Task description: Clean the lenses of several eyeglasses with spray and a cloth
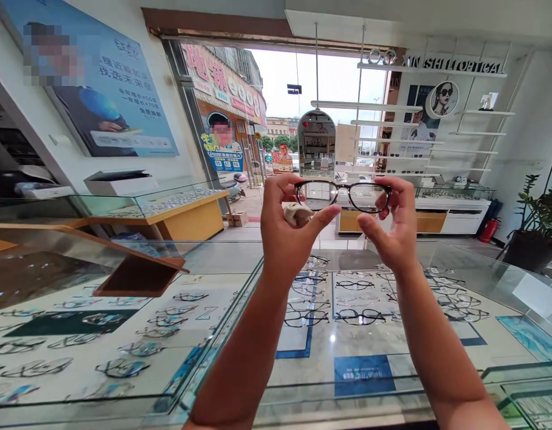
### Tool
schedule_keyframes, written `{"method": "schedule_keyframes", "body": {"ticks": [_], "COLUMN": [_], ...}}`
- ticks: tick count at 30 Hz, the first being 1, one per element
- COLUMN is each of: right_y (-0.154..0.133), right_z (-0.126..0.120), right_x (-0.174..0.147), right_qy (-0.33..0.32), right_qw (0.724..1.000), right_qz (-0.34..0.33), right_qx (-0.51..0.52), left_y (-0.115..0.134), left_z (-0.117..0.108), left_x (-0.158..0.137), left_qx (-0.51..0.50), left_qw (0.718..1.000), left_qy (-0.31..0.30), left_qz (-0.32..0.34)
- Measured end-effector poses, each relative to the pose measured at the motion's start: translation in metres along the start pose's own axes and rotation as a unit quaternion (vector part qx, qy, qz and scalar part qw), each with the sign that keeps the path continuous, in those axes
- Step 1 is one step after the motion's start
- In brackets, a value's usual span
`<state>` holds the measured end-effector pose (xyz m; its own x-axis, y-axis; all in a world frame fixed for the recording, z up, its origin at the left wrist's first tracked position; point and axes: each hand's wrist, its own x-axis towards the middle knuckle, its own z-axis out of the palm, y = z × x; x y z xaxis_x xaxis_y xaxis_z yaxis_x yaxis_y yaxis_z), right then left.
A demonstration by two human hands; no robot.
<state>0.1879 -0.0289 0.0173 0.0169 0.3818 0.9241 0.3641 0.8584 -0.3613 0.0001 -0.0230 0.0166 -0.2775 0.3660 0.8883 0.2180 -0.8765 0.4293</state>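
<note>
A pair of dark-rimmed eyeglasses (342,187) is held up level in front of me, above the glass display case. My left hand (284,218) is closed on the left end of the frame, its thumb under the left lens. Tucked in that same hand is a crumpled pale cloth (297,212). On the other side, my right hand (394,221) grips the right end of the frame between fingers and thumb. Both lenses look clear, with the shop showing through them.
Below my arms, the glass display case (311,379) holds several rows of eyeglasses (360,316). A brown wooden tray (136,275) lies on the left counter. Further off stand an arched mirror (317,143), a fire extinguisher (489,230) and a potted plant (533,239).
</note>
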Motion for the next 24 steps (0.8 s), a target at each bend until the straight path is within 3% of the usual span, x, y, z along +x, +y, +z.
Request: {"method": "schedule_keyframes", "body": {"ticks": [4,10,24], "right_y": [-0.007,-0.01,-0.035], "right_z": [-0.002,-0.012,-0.022], "right_x": [-0.004,-0.013,-0.016], "right_qy": [0.019,-0.005,-0.011], "right_qw": [1.0,1.0,0.996], "right_qz": [-0.004,0.005,0.033], "right_qx": [-0.007,-0.006,-0.085], "left_y": [0.014,0.022,0.021], "left_z": [-0.005,-0.026,-0.031], "left_x": [-0.005,-0.008,-0.009], "left_qx": [0.004,0.046,0.124], "left_qw": [1.0,0.996,0.991], "left_qy": [-0.014,-0.073,-0.043], "left_qz": [-0.008,-0.007,-0.002]}}
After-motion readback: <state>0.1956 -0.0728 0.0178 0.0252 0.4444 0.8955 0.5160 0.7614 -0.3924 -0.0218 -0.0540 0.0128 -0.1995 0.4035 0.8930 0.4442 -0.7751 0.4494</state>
